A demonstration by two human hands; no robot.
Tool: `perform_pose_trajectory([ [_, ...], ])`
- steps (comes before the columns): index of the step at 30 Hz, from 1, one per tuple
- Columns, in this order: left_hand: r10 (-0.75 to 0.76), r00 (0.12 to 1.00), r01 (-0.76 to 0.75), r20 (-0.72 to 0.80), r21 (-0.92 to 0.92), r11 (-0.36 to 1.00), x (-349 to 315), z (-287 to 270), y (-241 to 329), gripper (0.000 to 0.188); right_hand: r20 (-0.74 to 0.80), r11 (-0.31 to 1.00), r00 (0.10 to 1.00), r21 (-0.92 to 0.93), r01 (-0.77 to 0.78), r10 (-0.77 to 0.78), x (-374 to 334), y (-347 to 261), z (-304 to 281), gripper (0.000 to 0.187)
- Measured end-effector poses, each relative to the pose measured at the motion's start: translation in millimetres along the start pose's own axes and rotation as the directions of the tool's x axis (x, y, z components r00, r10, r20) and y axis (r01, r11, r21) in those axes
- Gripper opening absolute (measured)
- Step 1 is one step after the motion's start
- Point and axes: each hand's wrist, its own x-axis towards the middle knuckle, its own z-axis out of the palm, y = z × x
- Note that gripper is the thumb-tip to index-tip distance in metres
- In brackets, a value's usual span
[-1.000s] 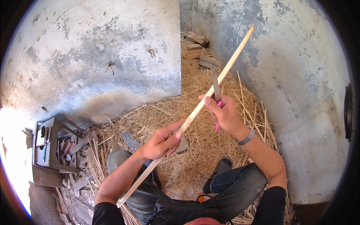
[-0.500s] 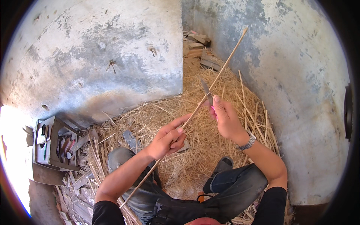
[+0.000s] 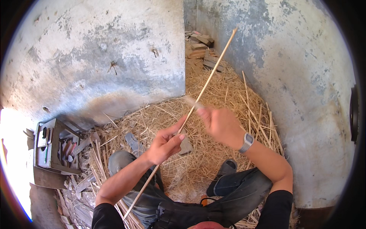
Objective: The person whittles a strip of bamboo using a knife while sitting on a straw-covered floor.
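Note:
A long thin wooden stick (image 3: 209, 79) runs slantwise across the view, from beside my left thigh up to the far right. My left hand (image 3: 164, 145) is closed around its middle, with the forefinger stretched along it. My right hand (image 3: 225, 126), which wears a wristwatch (image 3: 248, 141), is closed on a knife (image 3: 190, 101). Motion blurs the blade, which lies across the stick just ahead of my left hand. The right fingers cover the knife's handle.
Straw-like shavings (image 3: 206, 152) cover the floor between my legs. A small wooden stand (image 3: 53, 152) holding pens and tools is at left. Loose sticks (image 3: 263, 122) lie along the right wall (image 3: 301, 95). Bricks and boards (image 3: 202, 45) are heaped at the far corner.
My right hand has turned over and moved left and slightly nearer, so the watch face now shows. The stick's far end has swung left, and my left hand has shifted slightly.

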Motion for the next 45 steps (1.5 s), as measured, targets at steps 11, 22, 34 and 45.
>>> perform_pose_trajectory([
  [11, -0.043, 0.991, 0.082, -0.125, 0.321, 0.944, -15.4, -9.0, -1.9, 0.052, -0.022, 0.989, 0.997, 0.13, -0.065, 0.069, -5.9, 15.6, 25.1, 0.057],
  [22, 0.211, 0.954, -0.301, 0.215, 0.648, 0.7, -33.9, -19.5, -35.6, 0.063, -0.144, 0.55, 0.708, 0.74, -0.387, 0.692, -4.4, 168.5, -37.6, 0.058],
  [34, -0.111, 0.993, 0.091, 0.041, 0.334, 0.938, -5.8, 22.8, -5.4, 0.061, -0.091, 0.888, 0.984, 0.449, -0.095, 0.152, -4.0, 37.8, 0.6, 0.054],
  [45, 0.141, 0.989, -0.124, -0.043, 0.281, 0.952, 4.1, 11.4, -4.6, 0.06, 0.173, 0.997, 0.985, 0.077, 0.012, -0.025, -31.7, -24.2, 34.7, 0.058],
])
